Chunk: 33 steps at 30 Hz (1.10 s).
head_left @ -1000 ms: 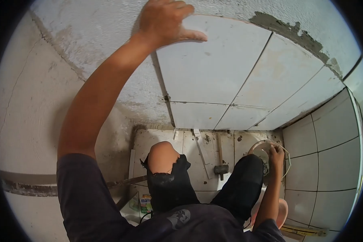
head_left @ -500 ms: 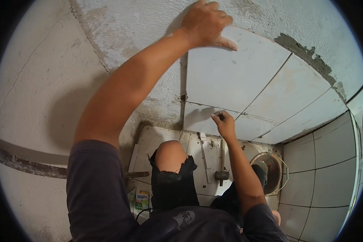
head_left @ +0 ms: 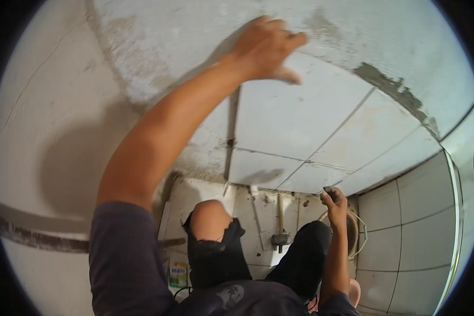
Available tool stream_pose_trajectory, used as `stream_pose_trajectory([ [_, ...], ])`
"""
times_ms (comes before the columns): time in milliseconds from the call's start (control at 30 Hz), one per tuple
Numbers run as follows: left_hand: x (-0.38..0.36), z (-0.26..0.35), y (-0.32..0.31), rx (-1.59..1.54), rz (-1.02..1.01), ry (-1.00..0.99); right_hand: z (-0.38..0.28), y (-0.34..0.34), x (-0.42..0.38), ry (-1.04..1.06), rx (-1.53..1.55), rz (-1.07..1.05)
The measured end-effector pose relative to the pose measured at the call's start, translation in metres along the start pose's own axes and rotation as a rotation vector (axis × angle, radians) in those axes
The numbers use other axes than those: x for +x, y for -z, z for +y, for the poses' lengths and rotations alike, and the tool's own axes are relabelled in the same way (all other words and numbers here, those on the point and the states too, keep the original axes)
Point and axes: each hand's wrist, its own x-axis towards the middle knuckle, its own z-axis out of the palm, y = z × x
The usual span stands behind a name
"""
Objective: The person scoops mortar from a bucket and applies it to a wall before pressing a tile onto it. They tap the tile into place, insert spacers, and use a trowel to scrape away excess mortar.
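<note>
My left hand (head_left: 263, 50) is raised to the top left corner of a large white wall tile (head_left: 284, 116). Its fingers are spread over the rough wall above the tile's upper edge, and the thumb lies across the tile face. Low on the right, my right hand (head_left: 336, 205) is drawn away from the wall, in front of the bottom row of tiles. Thumb and fingers are pinched together; whatever may be between them is too small to make out. A narrower cut tile (head_left: 260, 168) sits below the large one, with a thin joint between them.
A rubber mallet (head_left: 280, 240) lies on the floor between my knees. The bucket (head_left: 352, 234) stands right, partly behind my right arm. A green packet (head_left: 178, 275) is at lower left. Grey mortar (head_left: 392, 89) lines the tiles' top edge. A tiled side wall (head_left: 379, 253) rises right.
My right hand has moved down and right, away from the lower tile joint toward the bucket. My left hand stays at the tile's top corner. The view has shifted slightly.
</note>
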Motion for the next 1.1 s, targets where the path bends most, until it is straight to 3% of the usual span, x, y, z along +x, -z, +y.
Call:
stream_pose_trajectory([
  [33, -0.002, -0.004, 0.001, -0.024, -0.022, -0.004, 0.002, 0.016, -0.003, 0.011, -0.032, 0.046],
  [67, -0.004, -0.009, 0.002, -0.092, 0.093, -0.069, 0.005, 0.028, -0.006, 0.019, -0.063, 0.092],
  [133, -0.018, -0.011, 0.01, 0.023, 0.18, -0.021, 0.01, 0.036, -0.004, 0.054, -0.138, 0.121],
  [233, -0.044, -0.017, 0.015, -0.036, 0.277, 0.272, -0.017, 0.02, 0.002, 0.191, -0.228, 0.228],
  [300, -0.049, -0.016, 0.016, -0.039, 0.297, 0.257, -0.054, 0.013, 0.013, 0.396, -0.489, 0.304],
  [367, -0.05, -0.015, 0.015, -0.042, 0.31, 0.259, -0.094, 0.007, 0.031, 0.528, -0.501, 0.393],
  [467, -0.049, -0.014, 0.017, -0.022, 0.225, 0.278, -0.153, 0.006, 0.062, 0.97, -0.655, 0.583],
  [600, -0.05, -0.014, 0.02, -0.043, 0.199, 0.295, -0.205, 0.008, 0.102, 1.246, -0.838, 0.577],
  [700, -0.047, -0.008, 0.023, -0.032, 0.183, 0.324, -0.227, 0.005, 0.116, 1.304, -0.908, 0.523],
  [867, -0.048, -0.005, 0.019, -0.004, 0.168, 0.344, -0.234, 0.007, 0.124, 1.204, -1.012, 0.415],
  [1100, -0.051, -0.007, 0.017, -0.008, 0.165, 0.349, -0.236, 0.007, 0.125, 1.204, -1.012, 0.402],
])
